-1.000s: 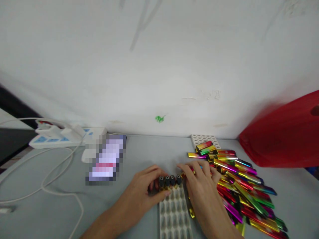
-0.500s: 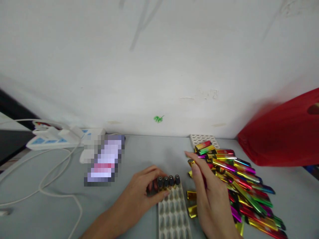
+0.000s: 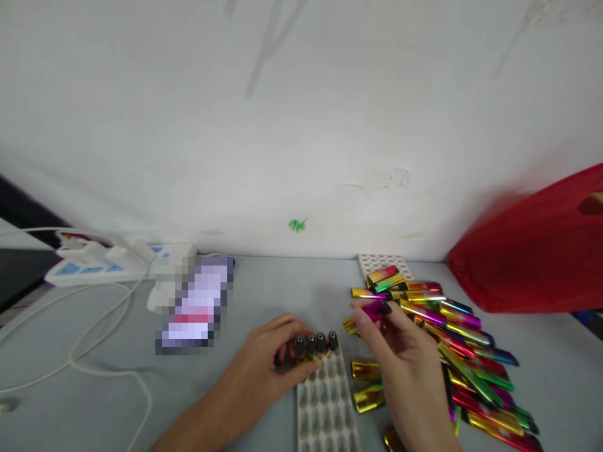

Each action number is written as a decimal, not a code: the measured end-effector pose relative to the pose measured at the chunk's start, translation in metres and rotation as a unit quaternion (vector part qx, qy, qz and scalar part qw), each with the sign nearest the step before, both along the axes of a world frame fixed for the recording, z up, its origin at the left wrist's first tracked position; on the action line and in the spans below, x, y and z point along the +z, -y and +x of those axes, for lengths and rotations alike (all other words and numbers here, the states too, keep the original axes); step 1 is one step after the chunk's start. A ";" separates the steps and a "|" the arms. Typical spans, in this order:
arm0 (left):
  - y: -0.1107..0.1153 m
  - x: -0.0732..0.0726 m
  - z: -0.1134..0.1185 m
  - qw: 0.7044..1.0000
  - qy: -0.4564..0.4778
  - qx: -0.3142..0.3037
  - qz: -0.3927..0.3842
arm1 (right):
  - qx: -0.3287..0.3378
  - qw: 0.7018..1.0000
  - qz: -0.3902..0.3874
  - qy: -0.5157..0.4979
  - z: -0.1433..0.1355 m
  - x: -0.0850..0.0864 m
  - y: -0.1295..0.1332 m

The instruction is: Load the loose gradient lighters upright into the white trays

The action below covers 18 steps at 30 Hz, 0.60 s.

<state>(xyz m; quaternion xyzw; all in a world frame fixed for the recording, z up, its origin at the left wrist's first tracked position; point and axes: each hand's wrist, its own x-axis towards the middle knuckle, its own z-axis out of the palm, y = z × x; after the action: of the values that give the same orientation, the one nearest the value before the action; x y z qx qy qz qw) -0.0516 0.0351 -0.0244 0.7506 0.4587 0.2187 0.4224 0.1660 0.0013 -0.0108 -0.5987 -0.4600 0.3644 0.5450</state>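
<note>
A: Your left hand (image 3: 268,358) is at the far left corner of the pale slotted tray (image 3: 325,402), its thumb on the near side of four black-topped pieces (image 3: 321,343) and its fingers curled behind their left end. I cannot tell how firmly you grip them.

B: Those four stand upright in a row across the tray's far end. What about your right hand (image 3: 407,358)?

A: It is to the right of the tray, its thumb and fingers closed on a shiny piece (image 3: 374,311), gold at one end, magenta along the middle and black at the other end. You hold it tilted, a little beyond the tray's far end.

B: Farther right of the tray, partly behind that hand, you have a loose pile (image 3: 471,351) of metallic pieces in red, gold, green and magenta. A few gold ends lie closer to the tray.

A: Beyond the tray and to its right, you have a white perforated block (image 3: 386,265) near the wall (image 3: 301,125), then a red bag (image 3: 532,257) farther right.

B: Well to the tray's left are your blurred-out phone (image 3: 198,301), a power strip (image 3: 174,256) and a looping white cable (image 3: 103,373).
</note>
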 end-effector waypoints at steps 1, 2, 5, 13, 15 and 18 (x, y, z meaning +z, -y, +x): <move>0.000 0.000 0.000 1.000 0.001 0.000 -0.001 | -0.003 1.000 0.002 -0.008 0.000 0.001 0.000; 0.001 0.000 0.000 1.000 0.001 0.000 -0.001 | -0.008 1.000 0.001 -0.015 -0.001 0.002 0.000; 0.001 -0.002 -0.001 1.000 0.003 0.000 0.002 | -0.019 0.999 -0.019 -0.041 -0.004 0.007 0.003; 0.000 -0.004 -0.001 1.000 0.007 -0.003 0.010 | 0.054 0.964 -0.080 -0.247 -0.010 0.001 -0.001; 0.000 -0.003 -0.001 1.000 0.006 -0.003 0.006 | 0.094 0.944 -0.098 -0.300 -0.007 0.000 -0.003; 0.001 -0.002 0.000 1.000 0.002 -0.003 0.004 | 0.132 0.919 -0.132 -0.347 -0.003 0.002 -0.004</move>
<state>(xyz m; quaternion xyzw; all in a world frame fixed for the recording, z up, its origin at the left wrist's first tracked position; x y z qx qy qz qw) -0.0520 0.0344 -0.0263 0.7529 0.4548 0.2212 0.4211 0.1632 0.0051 -0.0093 -0.4349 -0.2643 0.6759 0.5331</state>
